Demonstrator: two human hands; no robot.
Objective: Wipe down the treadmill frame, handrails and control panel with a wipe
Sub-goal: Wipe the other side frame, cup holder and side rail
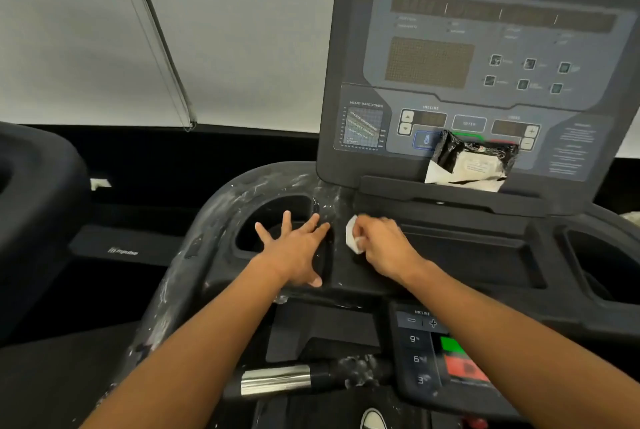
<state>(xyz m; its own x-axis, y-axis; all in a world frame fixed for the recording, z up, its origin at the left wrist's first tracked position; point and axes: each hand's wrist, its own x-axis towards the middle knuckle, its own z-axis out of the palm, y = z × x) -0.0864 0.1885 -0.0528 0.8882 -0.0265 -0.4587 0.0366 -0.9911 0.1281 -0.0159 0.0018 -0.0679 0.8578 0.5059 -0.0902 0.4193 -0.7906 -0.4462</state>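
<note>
A dark treadmill console fills the view, its upright control panel (478, 57) at the upper right. My right hand (384, 243) grips a small white wipe (352, 234) and presses it on the console ledge just right of the left cup holder (277, 220). My left hand (294, 248) lies flat with fingers spread over that cup holder's near rim. White smears streak the left frame arm (194, 248) and the area above the wipe. A handrail with a chrome grip sensor (277, 379) crosses below my arms.
A black-and-white wipe packet (474, 160) leans on the panel's ledge. A lower keypad (436, 352) with incline buttons and green and red keys sits at the lower right. A right cup holder (602, 269) opens at the far right. Another machine (38, 206) stands left. A shoe toe (374, 420) shows below.
</note>
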